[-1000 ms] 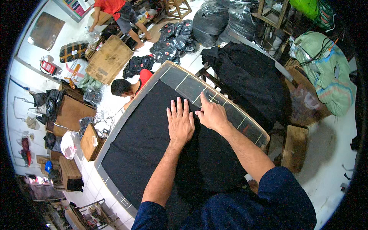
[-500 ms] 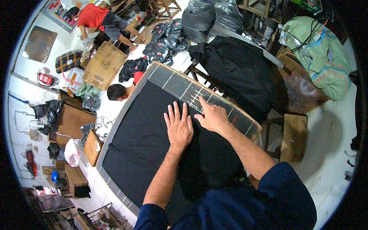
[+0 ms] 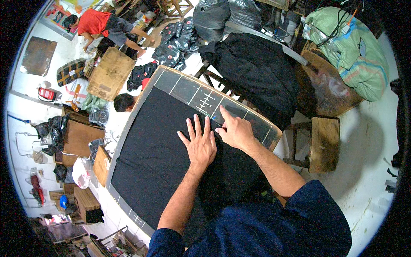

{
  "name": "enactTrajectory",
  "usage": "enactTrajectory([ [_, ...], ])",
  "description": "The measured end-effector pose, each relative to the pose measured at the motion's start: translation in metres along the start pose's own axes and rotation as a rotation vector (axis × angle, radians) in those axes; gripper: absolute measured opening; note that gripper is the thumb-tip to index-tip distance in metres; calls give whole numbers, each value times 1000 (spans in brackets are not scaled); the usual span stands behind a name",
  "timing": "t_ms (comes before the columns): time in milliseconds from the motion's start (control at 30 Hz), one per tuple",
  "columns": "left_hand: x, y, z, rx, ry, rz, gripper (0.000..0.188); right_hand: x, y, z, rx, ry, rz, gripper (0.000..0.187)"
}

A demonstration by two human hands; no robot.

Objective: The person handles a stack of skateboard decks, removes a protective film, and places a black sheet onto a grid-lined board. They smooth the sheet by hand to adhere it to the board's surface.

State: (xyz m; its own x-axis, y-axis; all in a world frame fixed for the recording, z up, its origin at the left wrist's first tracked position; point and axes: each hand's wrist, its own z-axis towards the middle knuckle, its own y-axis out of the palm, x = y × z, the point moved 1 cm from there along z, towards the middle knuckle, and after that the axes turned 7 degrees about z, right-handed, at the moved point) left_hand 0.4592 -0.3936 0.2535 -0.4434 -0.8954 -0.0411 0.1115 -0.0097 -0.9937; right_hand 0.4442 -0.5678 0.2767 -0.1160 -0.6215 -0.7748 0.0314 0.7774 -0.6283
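With the left grip (image 3: 200,146) open and splayed, resting flat on black cloth (image 3: 150,132) laid over the worktop (image 3: 180,88) in the middle of the frame. With the right grip (image 3: 236,132) half curled, pointing past the cloth's upper edge just right of centre; cannot tell whether holding anything.

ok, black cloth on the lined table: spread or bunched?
Spread. The black cloth lies mostly flat across the table, with slight creases, the left hand splayed on it. Layer count: cannot tell.
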Motion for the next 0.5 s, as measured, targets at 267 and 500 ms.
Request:
enactTrajectory([
  [267, 20, -8, -15, -39, -2, 26, 57, 3, -3, -17, 62, 33, -9, 81],
  [500, 35, -7, -24, -36, 137, -27, 62, 17, -14, -41, 105, 31, -49, 80],
])
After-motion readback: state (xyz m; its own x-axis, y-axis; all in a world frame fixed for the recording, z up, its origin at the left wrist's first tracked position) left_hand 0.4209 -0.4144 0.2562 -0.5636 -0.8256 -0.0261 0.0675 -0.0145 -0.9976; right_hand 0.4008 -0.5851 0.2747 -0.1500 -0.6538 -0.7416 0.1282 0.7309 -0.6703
